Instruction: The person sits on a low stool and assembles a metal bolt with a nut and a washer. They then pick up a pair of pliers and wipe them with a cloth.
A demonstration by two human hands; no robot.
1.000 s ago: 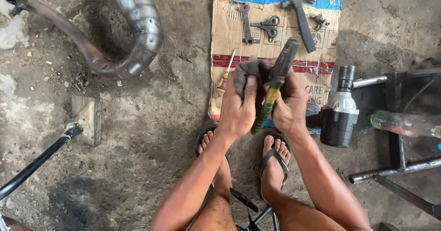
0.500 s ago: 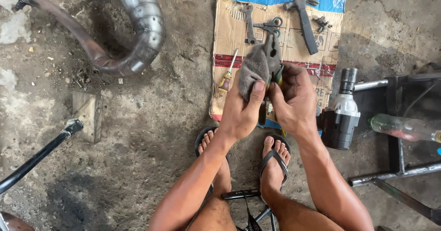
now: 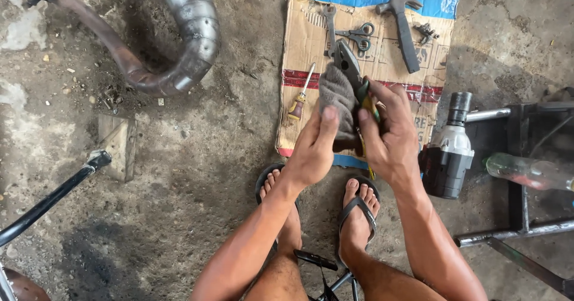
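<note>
Both hands meet over the near edge of the cardboard [image 3: 418,91], above the feet in sandals [image 3: 357,208]. The left hand [image 3: 314,148] is partly closed, thumb and fingers pressing a grey rag [image 3: 336,97] that wraps the pliers [image 3: 348,64]. The right hand [image 3: 391,136] is curled around the pliers' handles, which show green and yellow between its fingers; the dark jaws stick up out of the rag toward the far side of the cardboard. On the cardboard beyond the hands lie a wrench [image 3: 329,26], scissors [image 3: 359,36] and a hammer [image 3: 405,29], close together near the far edge, with a small metal part [image 3: 426,32] beside the hammer. A screwdriver [image 3: 299,94] lies just left of the rag, near the cardboard's left edge. To the right, just beside the right wrist, an impact driver [image 3: 449,151] stands on the concrete, and past it a metal frame [image 3: 520,217] holds a clear bottle [image 3: 529,172], so the right side is crowded. To the left the floor [image 3: 197,175] opens out: a curved exhaust pipe [image 3: 179,43] lies well apart at the far left, a wood block [image 3: 118,142] sits near the middle, and a black bar [image 3: 51,199] slants in from the lower left edge.
</note>
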